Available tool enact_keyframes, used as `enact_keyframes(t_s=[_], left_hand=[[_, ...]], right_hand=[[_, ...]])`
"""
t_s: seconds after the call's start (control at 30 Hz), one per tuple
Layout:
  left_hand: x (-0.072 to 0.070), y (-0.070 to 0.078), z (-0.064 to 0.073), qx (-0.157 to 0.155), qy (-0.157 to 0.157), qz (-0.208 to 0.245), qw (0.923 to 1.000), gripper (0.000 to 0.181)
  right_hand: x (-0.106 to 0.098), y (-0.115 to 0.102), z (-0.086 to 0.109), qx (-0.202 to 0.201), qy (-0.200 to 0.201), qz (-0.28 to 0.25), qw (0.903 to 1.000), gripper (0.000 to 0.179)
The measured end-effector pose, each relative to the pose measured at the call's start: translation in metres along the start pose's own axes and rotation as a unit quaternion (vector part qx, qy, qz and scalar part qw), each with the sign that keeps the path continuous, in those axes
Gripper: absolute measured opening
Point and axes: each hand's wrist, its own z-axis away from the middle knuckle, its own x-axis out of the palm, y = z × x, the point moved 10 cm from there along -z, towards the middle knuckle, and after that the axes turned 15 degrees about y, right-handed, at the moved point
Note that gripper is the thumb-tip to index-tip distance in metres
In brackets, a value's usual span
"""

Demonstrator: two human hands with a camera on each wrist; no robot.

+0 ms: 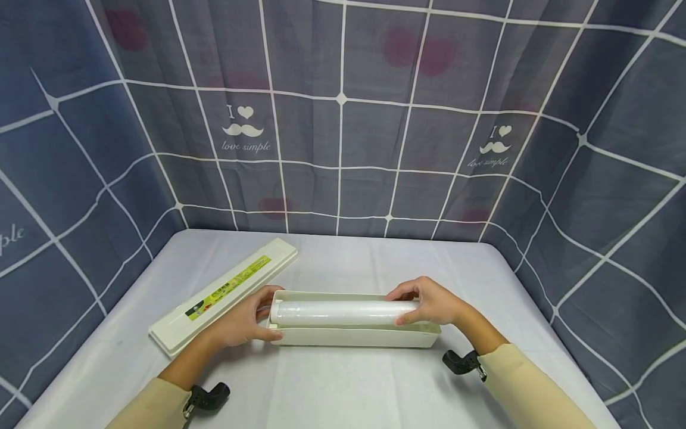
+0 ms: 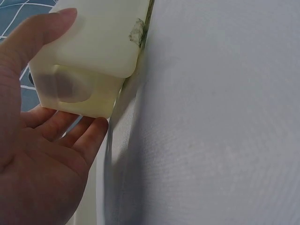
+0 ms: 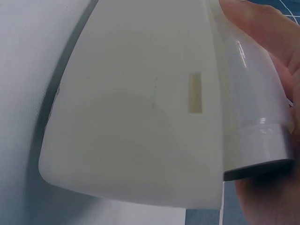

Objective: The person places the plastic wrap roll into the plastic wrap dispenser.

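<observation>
A roll of clear plastic wrap (image 1: 337, 313) lies lengthwise at the open top of a long cream dispenser box (image 1: 354, 338). My left hand (image 1: 243, 323) holds the box's left end, thumb on the front wall and fingers at the end and back. In the left wrist view, the fingertips touch the box end (image 2: 101, 89). With my right hand (image 1: 436, 304) I grip the roll near its right end, thumb in front and fingers behind. Seen from the right wrist, the roll's dark-rimmed end (image 3: 258, 150) stands out above the box wall (image 3: 131, 117).
The box's lid (image 1: 225, 292), with a green-yellow label, lies slanted on the white tablecloth (image 1: 343, 387) behind and left of the box. A dark checked curtain (image 1: 321, 137) encloses the table at the back and sides.
</observation>
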Motion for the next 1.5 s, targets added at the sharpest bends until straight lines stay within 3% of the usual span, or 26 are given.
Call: enact_keyframes(t_s=[0.63,1.03,1.5], left_hand=[[0.0005,0.0007,-0.0005,0.0,-0.004,0.003,1.0,0.091],[0.0007,0.0011,-0.0002,-0.002,-0.003,-0.007,1.0,0.091],[0.0006,0.0012,0.0001,-0.006,-0.002,-0.013,0.9999,0.091]], right_hand=[[-0.0001,0.0007,-0.0009,0.001,0.009,0.021,0.9997,0.043],[-0.0043,-0.0062,0.0022,-0.063,0.046,0.033,0.9964,0.043],[-0.0062,-0.0014,0.0076,-0.05,0.086,0.078,0.992,0.038]])
